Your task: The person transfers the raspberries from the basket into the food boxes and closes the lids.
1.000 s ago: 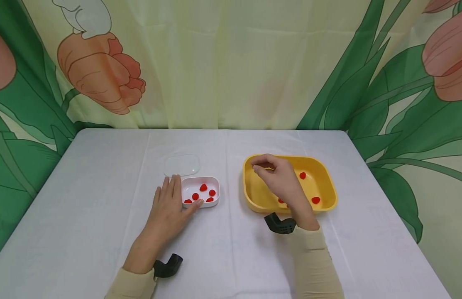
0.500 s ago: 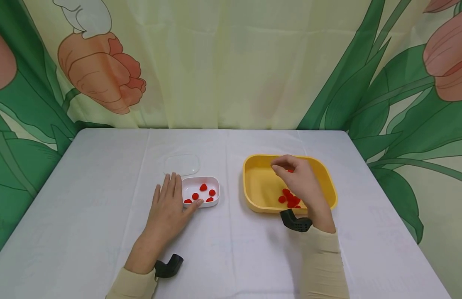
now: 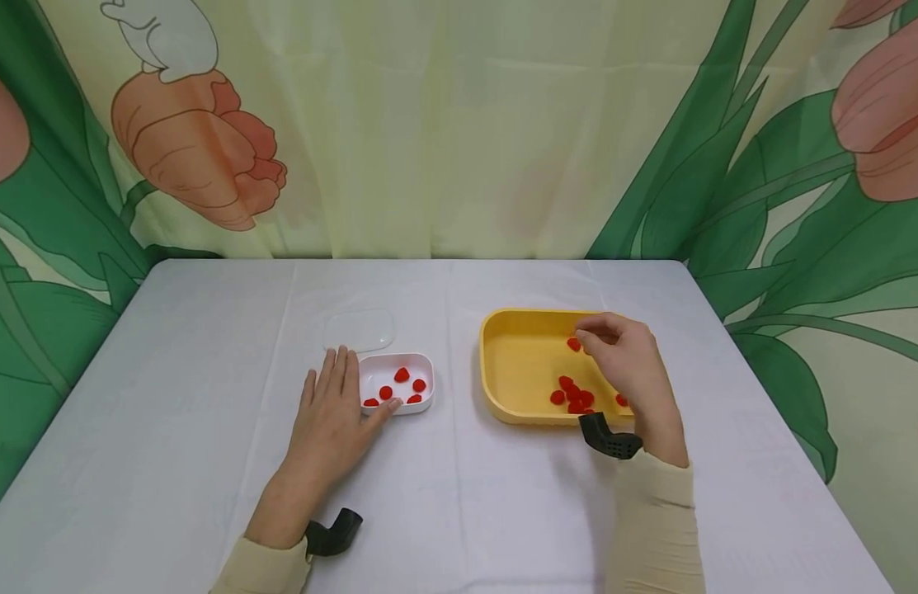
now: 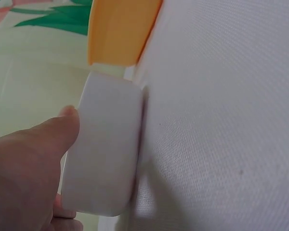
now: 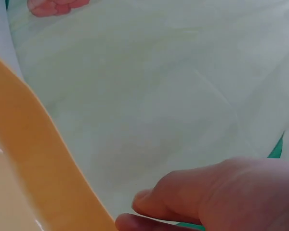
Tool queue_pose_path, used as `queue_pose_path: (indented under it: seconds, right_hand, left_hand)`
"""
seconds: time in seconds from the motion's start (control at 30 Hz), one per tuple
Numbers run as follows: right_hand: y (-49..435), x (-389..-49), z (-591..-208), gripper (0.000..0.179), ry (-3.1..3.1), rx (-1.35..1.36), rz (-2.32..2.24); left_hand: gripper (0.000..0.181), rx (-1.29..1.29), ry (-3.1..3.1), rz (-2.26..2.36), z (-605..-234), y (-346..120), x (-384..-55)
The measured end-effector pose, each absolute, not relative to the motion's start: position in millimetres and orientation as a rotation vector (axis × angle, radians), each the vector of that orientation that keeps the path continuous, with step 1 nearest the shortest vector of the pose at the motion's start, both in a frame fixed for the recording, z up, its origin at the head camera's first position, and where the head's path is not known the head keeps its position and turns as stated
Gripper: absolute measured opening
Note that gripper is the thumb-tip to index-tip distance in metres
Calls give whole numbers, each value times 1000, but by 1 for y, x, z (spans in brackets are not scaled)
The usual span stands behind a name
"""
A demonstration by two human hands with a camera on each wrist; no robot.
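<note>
Your left hand point(image 3: 329, 440) rests straight-fingered against the white box point(image 3: 377, 373). Your right hand point(image 3: 631, 356) curls over the yellow tray point(image 3: 520, 363); I can't tell whether it holds anything.

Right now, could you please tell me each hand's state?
Left hand: open, against the white box.
Right hand: over the yellow tray; grip cannot be told.

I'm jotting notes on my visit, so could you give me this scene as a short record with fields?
left hand: touches the box
right hand: over the tray; whether it holds anything is unclear
box: white, five red pieces visible inside
tray: yellow, more red pieces inside
lid: clear, beyond the box, slightly left
surface: white cloth
</note>
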State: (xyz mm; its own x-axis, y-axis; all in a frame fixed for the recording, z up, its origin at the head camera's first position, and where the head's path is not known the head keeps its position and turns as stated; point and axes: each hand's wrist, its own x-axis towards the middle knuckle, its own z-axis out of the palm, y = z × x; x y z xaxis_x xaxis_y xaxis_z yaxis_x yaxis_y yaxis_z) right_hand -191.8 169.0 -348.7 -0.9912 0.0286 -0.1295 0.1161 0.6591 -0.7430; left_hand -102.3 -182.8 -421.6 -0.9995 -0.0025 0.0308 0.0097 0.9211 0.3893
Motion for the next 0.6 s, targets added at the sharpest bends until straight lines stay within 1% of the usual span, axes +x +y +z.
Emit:
queue_pose_path:
  seconds: [0.1, 0.2, 0.6]
  right_hand:
    - [174, -194, -351, 33, 2788, 200, -1245]
    - [177, -198, -357, 32, 2811, 220, -1227]
    - [183, -215, -371, 31, 2808, 101, -1042]
  left_hand:
    - [98, -3, -3047, -626, -421, -182, -102]
    - [98, 8, -3050, -636, -421, -183, -102]
    - [97, 13, -3038, -678, -421, -182, -102]
